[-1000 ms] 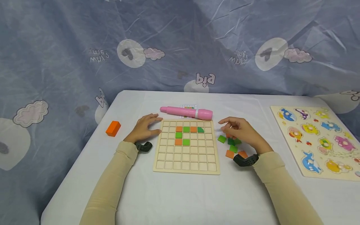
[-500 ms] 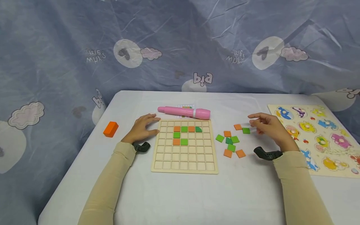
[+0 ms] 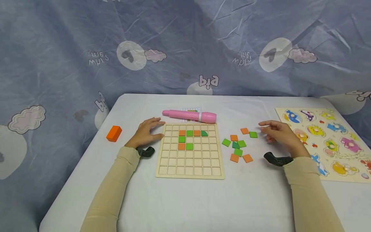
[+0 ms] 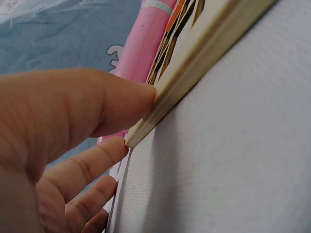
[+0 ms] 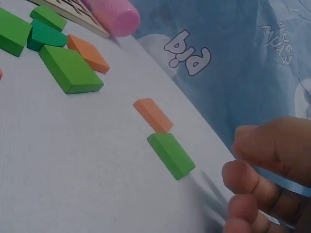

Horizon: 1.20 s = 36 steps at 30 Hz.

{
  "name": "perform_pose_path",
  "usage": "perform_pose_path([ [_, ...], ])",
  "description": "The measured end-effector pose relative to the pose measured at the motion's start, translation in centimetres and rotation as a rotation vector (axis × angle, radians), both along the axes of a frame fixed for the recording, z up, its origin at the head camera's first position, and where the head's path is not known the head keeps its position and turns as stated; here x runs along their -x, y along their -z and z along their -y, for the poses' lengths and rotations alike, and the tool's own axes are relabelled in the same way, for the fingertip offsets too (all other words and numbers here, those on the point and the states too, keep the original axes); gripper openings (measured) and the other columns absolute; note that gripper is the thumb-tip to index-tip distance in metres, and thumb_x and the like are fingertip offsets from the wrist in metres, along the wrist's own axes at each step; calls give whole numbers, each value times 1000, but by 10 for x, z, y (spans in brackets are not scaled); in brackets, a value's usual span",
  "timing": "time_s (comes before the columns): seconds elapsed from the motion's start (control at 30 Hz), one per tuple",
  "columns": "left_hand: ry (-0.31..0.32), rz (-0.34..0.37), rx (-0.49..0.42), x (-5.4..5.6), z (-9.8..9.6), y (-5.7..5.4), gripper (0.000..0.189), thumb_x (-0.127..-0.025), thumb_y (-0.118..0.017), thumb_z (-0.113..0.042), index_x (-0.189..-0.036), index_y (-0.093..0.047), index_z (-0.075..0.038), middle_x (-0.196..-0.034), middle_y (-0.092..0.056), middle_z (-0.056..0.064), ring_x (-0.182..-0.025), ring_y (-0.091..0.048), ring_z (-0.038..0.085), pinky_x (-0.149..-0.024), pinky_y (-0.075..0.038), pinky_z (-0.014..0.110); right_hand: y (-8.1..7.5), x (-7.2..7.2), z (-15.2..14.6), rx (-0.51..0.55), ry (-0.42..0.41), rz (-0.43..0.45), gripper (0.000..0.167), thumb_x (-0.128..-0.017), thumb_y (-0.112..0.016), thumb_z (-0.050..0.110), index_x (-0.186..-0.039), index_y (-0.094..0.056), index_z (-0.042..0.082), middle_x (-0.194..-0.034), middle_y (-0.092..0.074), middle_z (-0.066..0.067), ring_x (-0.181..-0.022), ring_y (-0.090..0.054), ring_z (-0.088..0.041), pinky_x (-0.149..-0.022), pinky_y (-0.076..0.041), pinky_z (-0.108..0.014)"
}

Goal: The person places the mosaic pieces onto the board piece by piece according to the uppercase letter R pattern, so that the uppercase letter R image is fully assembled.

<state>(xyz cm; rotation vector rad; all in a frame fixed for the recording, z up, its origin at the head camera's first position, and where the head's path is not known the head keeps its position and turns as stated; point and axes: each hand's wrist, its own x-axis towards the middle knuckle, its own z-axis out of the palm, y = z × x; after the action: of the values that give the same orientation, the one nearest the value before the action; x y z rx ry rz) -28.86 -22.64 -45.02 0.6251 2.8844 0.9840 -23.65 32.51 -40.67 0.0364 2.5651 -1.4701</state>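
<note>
A wooden grid board (image 3: pixel 171 164) lies flat on the white table, with several orange and green square tiles and one dark green rounded piece (image 3: pixel 204 133) set in its upper cells. My left hand (image 3: pixel 146 132) rests at the board's upper left; in the left wrist view its thumb (image 4: pixel 129 104) and forefinger touch the board's edge. To the right of the board lie several loose orange and green tiles (image 3: pixel 238 152). Just right of the outermost green tile (image 3: pixel 253 134), my right hand (image 3: pixel 279 137) hovers with loosely bent fingers, holding nothing; that tile also shows in the right wrist view.
A pink pen-shaped stick (image 3: pixel 185 115) lies behind the board, partly covering a printed grid card (image 3: pixel 192 109). An orange block (image 3: pixel 114 133) stands at the left. On the right is an animal puzzle board (image 3: pixel 333 129), partly covered by my right arm. A patterned curtain (image 3: pixel 174 38) hangs behind the table.
My right hand has moved right, from above the loose tiles to beside them, exposing an orange and a green tile at their upper right. The left hand stays at the board.
</note>
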Motion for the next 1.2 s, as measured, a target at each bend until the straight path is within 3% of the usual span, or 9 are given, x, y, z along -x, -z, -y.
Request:
perform_pose_path([
  [0.13,-1,-2,9,0,0,0,63,-93,-75,-29,-151,-63,-8,-169,-44,19,-161,-26,42,-129,-14,65,2,1,1,-28,-7,45,53,-110,-65,21,-151,-50,-10,-95,-63,6,-78,-60,-9,-71,-58,-21],
  [0.43,-12,21,2,0,1,3,63,-93,-76,-29,-151,-63,-9,-169,-43,17,-162,-25,40,-130,-12,63,10,1,1,-166,-72,-2,49,-99,-78,15,-140,-63,-8,-100,-60,-3,-81,-56,-11,-69,-52,-24],
  [0.73,-15,16,1,1,0,2,63,-93,-76,-29,-151,-63,-9,-169,-44,17,-162,-25,40,-130,-12,63,9,1,6,-241,-53,-17,44,-98,-79,14,-133,-66,-9,-99,-58,-6,-80,-53,-16,-65,-49,-26],
  [0.97,-7,16,-2,2,0,2,63,-93,-76,-29,-151,-64,-9,-169,-44,18,-162,-26,40,-130,-12,64,8,0,5,-243,-48,-28,42,-97,-81,16,-128,-68,-9,-97,-62,-5,-80,-55,-15,-65,-51,-24],
  [1.2,-5,7,-3,2,1,3,62,-93,-76,-29,-150,-64,-9,-169,-44,17,-162,-26,40,-129,-13,64,7,0,6,-205,-53,-48,40,-100,-77,14,-131,-65,-8,-106,-68,-8,-79,-61,-13,-68,-56,-23],
])
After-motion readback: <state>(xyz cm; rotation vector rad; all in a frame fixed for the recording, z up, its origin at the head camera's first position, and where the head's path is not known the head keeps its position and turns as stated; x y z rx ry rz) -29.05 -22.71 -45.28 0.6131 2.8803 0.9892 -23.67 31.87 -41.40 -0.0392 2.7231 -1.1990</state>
